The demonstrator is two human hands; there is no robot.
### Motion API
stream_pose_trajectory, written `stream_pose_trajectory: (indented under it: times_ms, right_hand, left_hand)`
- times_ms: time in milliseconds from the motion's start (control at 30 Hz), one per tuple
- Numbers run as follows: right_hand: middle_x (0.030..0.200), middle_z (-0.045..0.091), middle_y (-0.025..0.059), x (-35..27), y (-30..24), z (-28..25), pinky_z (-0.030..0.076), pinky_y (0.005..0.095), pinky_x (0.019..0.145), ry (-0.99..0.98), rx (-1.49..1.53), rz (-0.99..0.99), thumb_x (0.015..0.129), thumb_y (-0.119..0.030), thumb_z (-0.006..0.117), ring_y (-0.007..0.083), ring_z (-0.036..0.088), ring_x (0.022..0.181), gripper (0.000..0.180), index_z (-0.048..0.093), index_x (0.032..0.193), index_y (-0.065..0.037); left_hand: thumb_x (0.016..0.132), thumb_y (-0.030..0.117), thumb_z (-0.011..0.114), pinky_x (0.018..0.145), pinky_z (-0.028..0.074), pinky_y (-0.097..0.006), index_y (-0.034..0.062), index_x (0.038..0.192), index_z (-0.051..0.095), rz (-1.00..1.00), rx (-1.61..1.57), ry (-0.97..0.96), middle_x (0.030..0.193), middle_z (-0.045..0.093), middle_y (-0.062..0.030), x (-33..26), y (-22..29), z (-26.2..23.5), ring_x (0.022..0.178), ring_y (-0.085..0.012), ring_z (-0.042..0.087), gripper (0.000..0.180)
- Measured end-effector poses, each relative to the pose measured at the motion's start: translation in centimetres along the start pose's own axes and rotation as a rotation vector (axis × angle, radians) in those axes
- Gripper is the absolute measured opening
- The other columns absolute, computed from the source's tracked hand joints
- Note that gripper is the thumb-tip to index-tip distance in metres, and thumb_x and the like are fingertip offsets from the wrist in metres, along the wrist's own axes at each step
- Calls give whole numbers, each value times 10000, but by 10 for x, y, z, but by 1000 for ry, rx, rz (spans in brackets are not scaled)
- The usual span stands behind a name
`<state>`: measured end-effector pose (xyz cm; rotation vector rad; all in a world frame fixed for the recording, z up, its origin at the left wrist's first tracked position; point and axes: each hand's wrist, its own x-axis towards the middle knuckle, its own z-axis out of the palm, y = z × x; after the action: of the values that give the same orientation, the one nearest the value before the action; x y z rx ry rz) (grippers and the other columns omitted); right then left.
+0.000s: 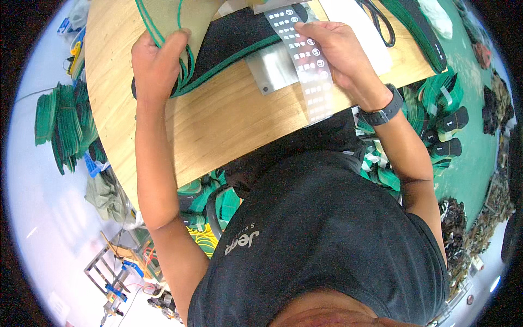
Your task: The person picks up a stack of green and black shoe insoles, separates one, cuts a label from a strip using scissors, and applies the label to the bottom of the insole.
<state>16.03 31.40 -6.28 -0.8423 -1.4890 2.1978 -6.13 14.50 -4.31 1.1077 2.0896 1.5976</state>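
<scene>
Left hand (158, 60) clamps down on the green-edged tan insole (180, 19), fingers curled tight over its green rim at the far side of the wooden surface (218, 125). Right hand (340, 52) has its grip closed on a clear strip of label stickers (308, 60), pinched near the top; the strip trails down over a metal plate (272, 68). Scissors (378, 22) lie just beyond. Stacks of green insoles (62, 122) sit on the floor, left.

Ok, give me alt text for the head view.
A person at a wooden table holds a clear sticker strip with the right hand, while the left hand grips green-edged black insoles. More green insoles are piled on the floor.
</scene>
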Motion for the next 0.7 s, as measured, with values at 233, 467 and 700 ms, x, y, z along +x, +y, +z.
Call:
stream_pose_trajectory:
  times_ms: [233,467,700]
  right_hand:
    - [759,647,83,-2,-3,4,563,264,550,72,-8,-8,870,-115,621,144,629,581,164,635,809,36]
    - [735,652,64,0,-1,3,510,237,521,12,-43,-58,888,-150,619,125,631,592,192,646,815,25]
    - [747,651,46,-1,2,4,503,210,516,59,-81,-40,910,-184,615,86,603,581,203,648,842,3]
  left_hand:
    - [781,223,646,651,449,-262,-8,864,651,28,-12,-2,717,604,4,-2,1,2,674,-85,516,245]
    - [783,239,640,627,451,-271,25,903,658,29,178,-9,693,596,-14,-6,8,8,663,-92,520,246]
    - [775,258,715,773,484,-320,35,1025,659,-25,426,-220,900,687,-80,-6,19,10,841,-173,628,339]
